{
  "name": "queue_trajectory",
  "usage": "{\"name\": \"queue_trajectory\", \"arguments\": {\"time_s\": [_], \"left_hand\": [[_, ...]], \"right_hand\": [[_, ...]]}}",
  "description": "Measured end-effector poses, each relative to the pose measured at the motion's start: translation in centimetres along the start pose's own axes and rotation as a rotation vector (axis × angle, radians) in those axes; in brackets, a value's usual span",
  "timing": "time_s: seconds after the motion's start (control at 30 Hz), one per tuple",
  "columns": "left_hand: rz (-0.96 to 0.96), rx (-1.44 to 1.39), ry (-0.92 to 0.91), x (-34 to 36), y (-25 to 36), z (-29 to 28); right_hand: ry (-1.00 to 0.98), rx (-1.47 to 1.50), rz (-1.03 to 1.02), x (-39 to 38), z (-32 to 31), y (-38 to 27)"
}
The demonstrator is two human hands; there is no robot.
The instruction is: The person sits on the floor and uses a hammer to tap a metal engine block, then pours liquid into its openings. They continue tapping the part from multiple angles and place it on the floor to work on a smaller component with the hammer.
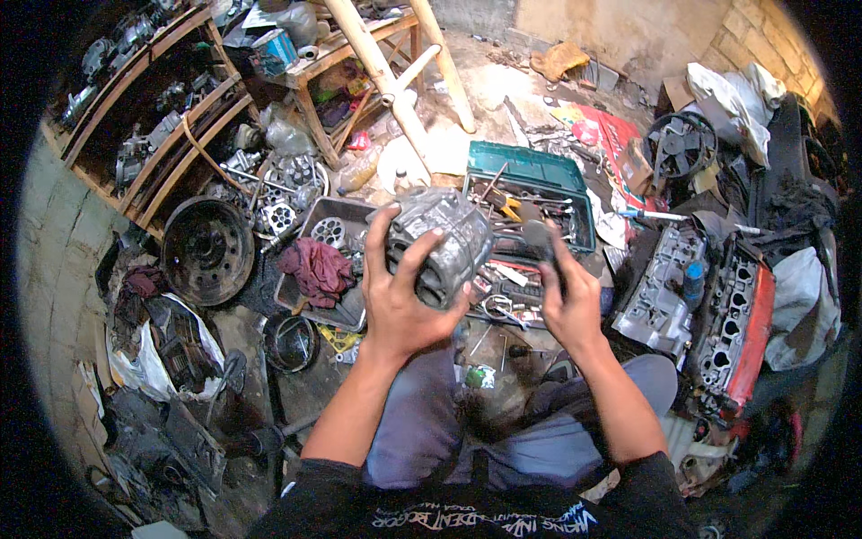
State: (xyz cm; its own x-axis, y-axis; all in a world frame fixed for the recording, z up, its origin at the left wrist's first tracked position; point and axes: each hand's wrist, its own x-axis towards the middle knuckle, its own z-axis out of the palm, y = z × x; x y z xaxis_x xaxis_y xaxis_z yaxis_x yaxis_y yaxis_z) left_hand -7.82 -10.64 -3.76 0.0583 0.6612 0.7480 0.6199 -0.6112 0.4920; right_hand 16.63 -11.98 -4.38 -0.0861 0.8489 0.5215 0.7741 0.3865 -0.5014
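I grip a grey cast-metal housing (pixel 438 235) with my left hand (pixel 411 310), fingers spread round its side and rim, in front of my lap. Just right of it, my right hand (pixel 572 304) is closed on a dark hand tool (pixel 543 241) with a flat, greyish head pointing up. The tool and the housing look apart. Behind them is an open green toolbox (pixel 516 160) full of wrenches, pliers and other tools. A grey tray (pixel 330 212) with a maroon rag (pixel 316 272) and metal parts lies to the left, behind my left hand.
Wooden shelves (pixel 157 126) of parts and a wooden stand (pixel 417 81) stand behind. At left are a wheel rim (pixel 205 250) and a black bowl (pixel 289 346); at right, engine pieces (pixel 651 292), a red-edged one (pixel 750 368), a fan (pixel 678 144) and white sacks (pixel 799 305).
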Motion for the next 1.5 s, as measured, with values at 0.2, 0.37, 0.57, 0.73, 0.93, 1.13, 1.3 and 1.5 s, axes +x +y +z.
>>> {"name": "queue_trajectory", "arguments": {"time_s": [0.2, 0.37, 0.57, 0.73, 0.93, 1.13, 1.3, 1.5], "left_hand": [[0.03, 0.002, 0.047, -0.4, -0.4, -0.3], [0.073, 0.081, -0.059, -0.1, 0.7, -0.4], [0.043, -0.011, 0.021, -0.5, -0.4, -0.2], [0.067, 0.028, -0.022, -0.2, 0.1, -0.6], [0.053, 0.024, 0.046, -0.6, -1.0, -0.6], [0.063, -0.012, 0.008, -0.2, -0.3, -0.6], [0.04, 0.064, -0.014, 0.3, -0.8, -1.0], [0.053, 0.015, 0.039, -0.1, -0.9, -1.2]], "right_hand": [[0.219, 0.052, -0.493, -1.7, -1.8, -2.2], [0.038, 0.079, -0.123, -0.7, 0.7, -2.0], [0.261, 0.078, -0.344, 0.4, -1.9, -3.5], [0.083, 0.062, -0.356, -1.0, -0.9, -1.9], [0.156, 0.025, -0.227, -0.4, -1.6, -1.6], [0.092, 0.184, -0.467, -1.7, -1.1, -2.4], [0.018, 0.023, 0.047, -0.2, -0.5, 0.1], [0.119, 0.028, -0.39, -2.0, -2.1, -1.5]]}}
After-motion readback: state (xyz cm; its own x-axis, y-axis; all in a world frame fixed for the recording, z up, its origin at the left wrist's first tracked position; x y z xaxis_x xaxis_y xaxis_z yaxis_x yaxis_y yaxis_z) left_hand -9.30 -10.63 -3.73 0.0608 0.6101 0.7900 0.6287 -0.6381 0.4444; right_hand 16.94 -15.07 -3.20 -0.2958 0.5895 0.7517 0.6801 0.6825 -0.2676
